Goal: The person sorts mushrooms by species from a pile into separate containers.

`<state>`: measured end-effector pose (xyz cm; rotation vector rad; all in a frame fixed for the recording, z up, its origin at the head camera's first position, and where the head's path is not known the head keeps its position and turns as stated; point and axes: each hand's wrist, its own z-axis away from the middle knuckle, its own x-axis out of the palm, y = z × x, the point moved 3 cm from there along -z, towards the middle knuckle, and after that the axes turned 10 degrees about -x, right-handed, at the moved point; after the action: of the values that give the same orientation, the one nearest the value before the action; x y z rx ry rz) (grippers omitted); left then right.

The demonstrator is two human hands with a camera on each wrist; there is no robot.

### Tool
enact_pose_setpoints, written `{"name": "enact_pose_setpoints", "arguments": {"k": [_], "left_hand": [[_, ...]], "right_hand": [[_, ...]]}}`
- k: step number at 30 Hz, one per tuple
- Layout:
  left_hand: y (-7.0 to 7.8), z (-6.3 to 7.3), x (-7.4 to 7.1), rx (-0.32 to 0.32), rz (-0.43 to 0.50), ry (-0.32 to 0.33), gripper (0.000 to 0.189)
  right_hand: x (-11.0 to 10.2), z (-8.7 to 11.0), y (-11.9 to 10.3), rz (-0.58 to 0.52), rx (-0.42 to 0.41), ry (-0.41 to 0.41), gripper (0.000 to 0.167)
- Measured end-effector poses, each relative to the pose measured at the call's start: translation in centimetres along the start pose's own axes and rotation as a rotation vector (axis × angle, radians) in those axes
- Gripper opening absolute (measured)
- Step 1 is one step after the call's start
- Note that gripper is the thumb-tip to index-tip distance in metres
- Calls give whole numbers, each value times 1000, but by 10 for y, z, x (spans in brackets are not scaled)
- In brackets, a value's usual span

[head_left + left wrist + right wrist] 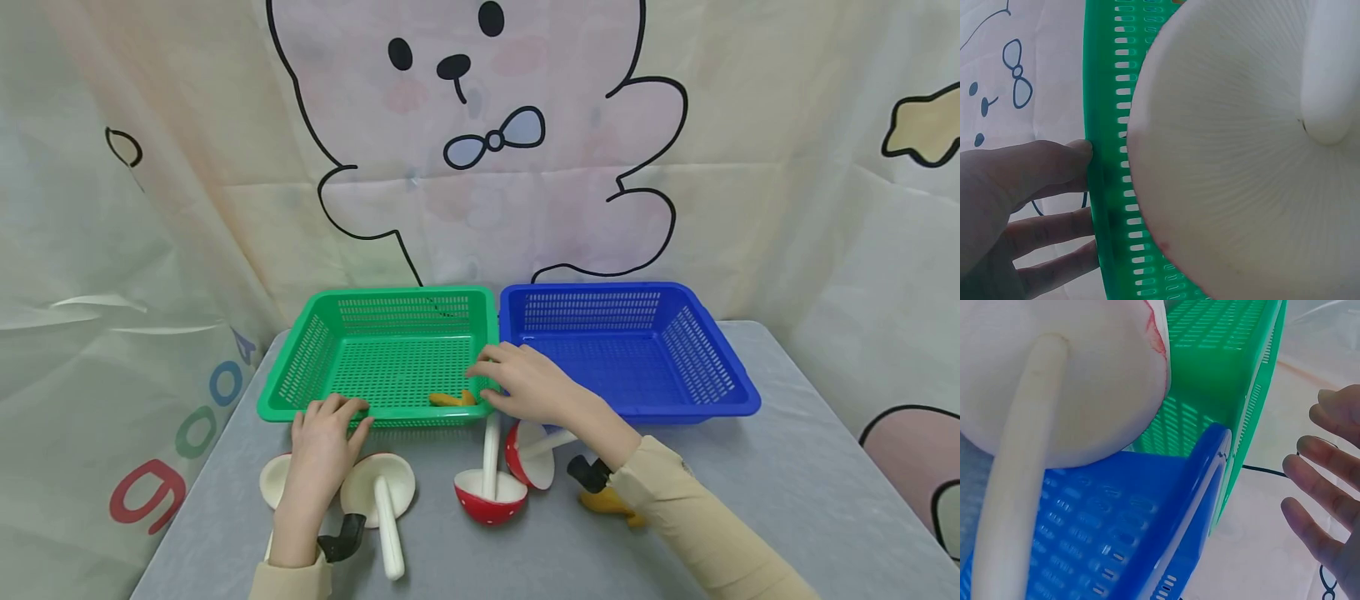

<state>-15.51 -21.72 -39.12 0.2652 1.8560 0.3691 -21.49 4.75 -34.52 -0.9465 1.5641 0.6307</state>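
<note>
My left hand (pixel 322 446) touches the front rim of the green basket (pixel 405 294) near its left corner, fingers loosely bent. In the left wrist view its thumb and fingertips meet the rim (pixel 1099 187). My right hand (pixel 525 383) hovers over the basket's front right corner with relaxed, parted fingers, holding nothing. Below that hand, an upturned red-capped toy mushroom (pixel 491 508) lies beside a second mushroom (pixel 516 462). Another toy mushroom (pixel 397 483) lies right of my left forearm; a partly hidden one (pixel 273 479) is on its left. Inside the green basket sits a small yellow-orange object (pixel 450 400).
A blue basket (pixel 600 287) stands to the right, next to the green one. Partly under my right forearm is another yellow-orange object (pixel 603 502) on the grey tabletop (pixel 442 567). A printed curtain (pixel 720 208) hangs behind the baskets.
</note>
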Motion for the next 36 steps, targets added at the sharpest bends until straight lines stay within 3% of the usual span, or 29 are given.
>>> {"name": "enact_pose_setpoints", "arguments": {"k": [11,21,36], "left_hand": [[1,1,-2,-9,5,-17,21],[3,2,-2,-14,4,-37,22],[2,1,-1,-23,-2,-48,23]], "right_hand": [[-6,27,-6,20,17,49,28],[-5,58,-7,-17,105,62,30],[-1,95,-10,54,94,160,27]]}}
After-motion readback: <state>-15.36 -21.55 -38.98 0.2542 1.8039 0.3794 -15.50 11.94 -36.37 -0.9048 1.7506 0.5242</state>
